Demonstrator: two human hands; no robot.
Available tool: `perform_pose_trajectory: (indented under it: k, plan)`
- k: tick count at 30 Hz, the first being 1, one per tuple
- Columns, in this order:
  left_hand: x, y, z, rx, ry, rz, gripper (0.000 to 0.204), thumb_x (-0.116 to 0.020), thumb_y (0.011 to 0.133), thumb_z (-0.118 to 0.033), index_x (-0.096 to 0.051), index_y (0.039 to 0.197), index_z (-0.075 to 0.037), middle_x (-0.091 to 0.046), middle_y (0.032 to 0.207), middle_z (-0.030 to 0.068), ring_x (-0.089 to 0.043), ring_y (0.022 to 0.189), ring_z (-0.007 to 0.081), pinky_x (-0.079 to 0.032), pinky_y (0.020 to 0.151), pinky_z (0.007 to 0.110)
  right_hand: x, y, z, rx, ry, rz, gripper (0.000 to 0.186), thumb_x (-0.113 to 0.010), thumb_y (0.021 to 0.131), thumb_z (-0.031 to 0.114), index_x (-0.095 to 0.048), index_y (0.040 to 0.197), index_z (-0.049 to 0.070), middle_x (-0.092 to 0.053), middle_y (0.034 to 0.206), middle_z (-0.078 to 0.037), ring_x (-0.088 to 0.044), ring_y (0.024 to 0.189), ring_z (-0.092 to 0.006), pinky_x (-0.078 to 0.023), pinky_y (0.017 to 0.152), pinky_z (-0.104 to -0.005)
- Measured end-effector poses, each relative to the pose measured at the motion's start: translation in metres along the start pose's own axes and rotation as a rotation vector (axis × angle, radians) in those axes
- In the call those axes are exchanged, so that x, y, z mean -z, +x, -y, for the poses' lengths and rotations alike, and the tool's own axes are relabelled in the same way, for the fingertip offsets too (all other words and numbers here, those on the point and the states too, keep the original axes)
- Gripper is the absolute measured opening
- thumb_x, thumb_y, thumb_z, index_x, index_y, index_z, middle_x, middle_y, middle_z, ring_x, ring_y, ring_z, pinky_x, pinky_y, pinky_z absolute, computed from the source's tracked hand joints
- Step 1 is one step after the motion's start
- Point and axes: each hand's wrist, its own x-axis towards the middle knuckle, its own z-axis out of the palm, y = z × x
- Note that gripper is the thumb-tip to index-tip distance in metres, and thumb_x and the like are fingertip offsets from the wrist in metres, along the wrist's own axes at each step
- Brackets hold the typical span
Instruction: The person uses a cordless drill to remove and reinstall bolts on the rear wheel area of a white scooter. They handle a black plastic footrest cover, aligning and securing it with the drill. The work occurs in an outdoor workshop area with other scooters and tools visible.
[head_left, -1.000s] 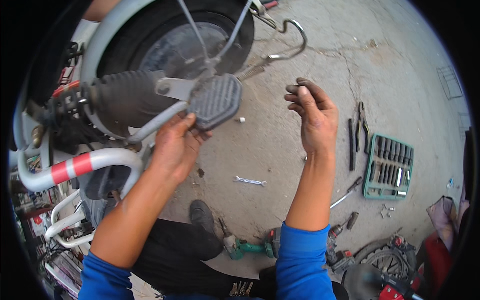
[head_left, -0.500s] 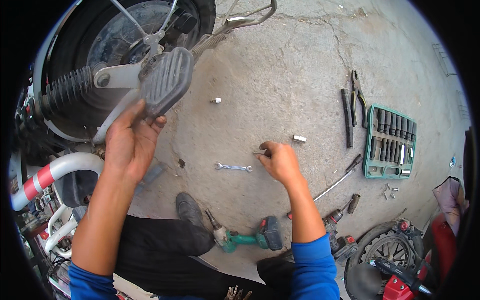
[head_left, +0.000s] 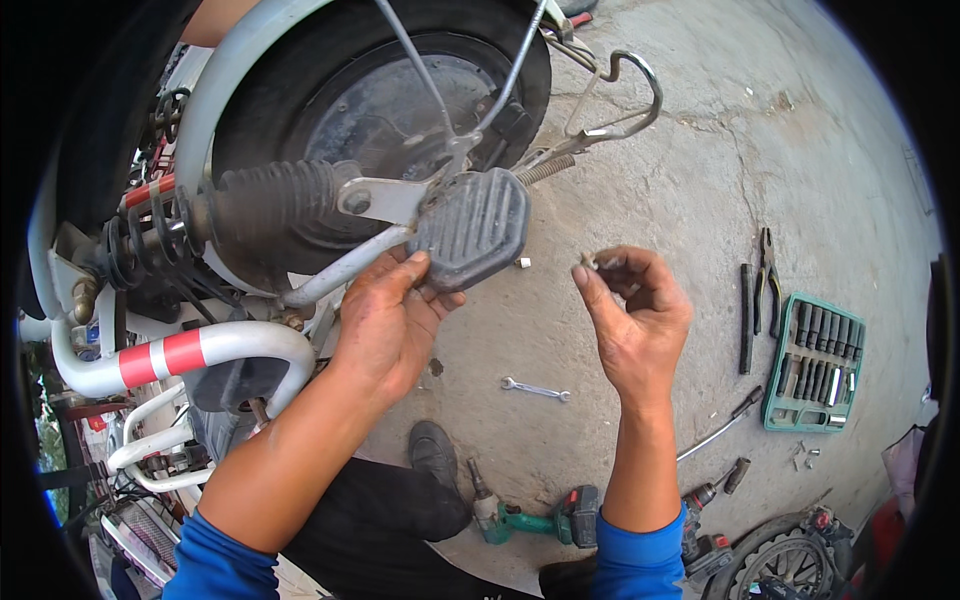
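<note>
My left hand (head_left: 395, 325) is closed on the lower edge of a black ribbed footrest (head_left: 468, 225), beside the rear wheel (head_left: 292, 120) and frame of a two-wheeler. To the footrest's right, my right hand (head_left: 635, 325) is raised, pinching a small metal piece (head_left: 589, 260), too small to identify, between thumb and index finger. Below the hands a silver open-end wrench (head_left: 536, 389) lies on the concrete. A small white cylinder (head_left: 523, 263) lies between my hands.
At right lie pliers (head_left: 768, 285), a black bar (head_left: 745, 320), a green socket case (head_left: 812, 365), loose fittings and a long-handled tool (head_left: 720, 425). A green power tool (head_left: 525, 522) lies by my shoe (head_left: 433, 455); wheel parts (head_left: 775, 560) are at lower right. A white-red tubular bar (head_left: 240, 350) is at left.
In the last half second my right hand has come up from the floor with a small piece between its fingers. My left hand stays on the footrest; the camera's view has shifted.
</note>
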Motion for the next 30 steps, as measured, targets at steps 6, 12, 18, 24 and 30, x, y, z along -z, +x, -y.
perform_pose_trajectory:
  k: [6, 12, 18, 24, 30]
  plan:
    - [-0.003, 0.002, 0.001, 0.020, -0.019, 0.041, 0.023, -0.047, 0.104, -0.010, -0.051, 0.125, -0.003, -0.062, 0.119, 0.0109, -0.062, 0.105, 0.0220, -0.050, 0.090, 0.043, -0.079, 0.035, 0.051, 0.468, -0.485, 0.072, 0.021, -0.077, 0.071, 0.001, -0.068, 0.090, 0.002, -0.070, 0.088, -0.012, -0.064, 0.085, -0.0321, -0.049, 0.078, -0.0411]
    - [-0.006, 0.001, 0.001, -0.003, -0.033, 0.083, 0.020, -0.046, 0.104, -0.006, -0.048, 0.123, -0.001, -0.061, 0.117, 0.0117, -0.063, 0.105, 0.0209, -0.056, 0.090, 0.042, -0.106, 0.041, 0.048, 0.479, -0.630, 0.063, 0.017, -0.079, 0.069, 0.000, -0.069, 0.083, 0.002, -0.068, 0.079, -0.011, -0.062, 0.075, -0.0280, -0.049, 0.069, -0.0355]
    - [-0.005, 0.004, 0.001, 0.014, 0.070, 0.071, 0.029, -0.051, 0.103, -0.006, -0.047, 0.131, -0.001, -0.063, 0.115, 0.0106, -0.064, 0.103, 0.0190, -0.055, 0.091, 0.038, -0.111, 0.035, 0.033, 0.434, -0.526, 0.002, 0.015, -0.082, 0.072, -0.001, -0.070, 0.081, 0.001, -0.070, 0.081, -0.008, -0.064, 0.077, -0.0212, -0.051, 0.070, -0.0319]
    - [-0.004, 0.005, -0.001, 0.019, 0.149, 0.073, 0.023, -0.052, 0.102, -0.004, -0.049, 0.124, 0.003, -0.065, 0.106, 0.0121, -0.068, 0.095, 0.0187, -0.058, 0.088, 0.037, -0.106, 0.038, 0.031, 0.340, -0.435, 0.059, 0.017, -0.082, 0.075, -0.003, -0.071, 0.087, 0.001, -0.071, 0.086, -0.008, -0.066, 0.080, -0.0170, -0.052, 0.073, -0.0291]
    - [-0.006, 0.004, -0.002, -0.007, 0.138, 0.059, 0.018, -0.052, 0.103, -0.004, -0.052, 0.120, 0.001, -0.066, 0.104, 0.0104, -0.068, 0.093, 0.0181, -0.058, 0.087, 0.037, -0.105, 0.038, 0.032, 0.387, -0.424, 0.059, 0.017, -0.081, 0.074, -0.004, -0.071, 0.087, 0.001, -0.072, 0.086, -0.009, -0.066, 0.079, -0.0193, -0.053, 0.072, -0.0304]
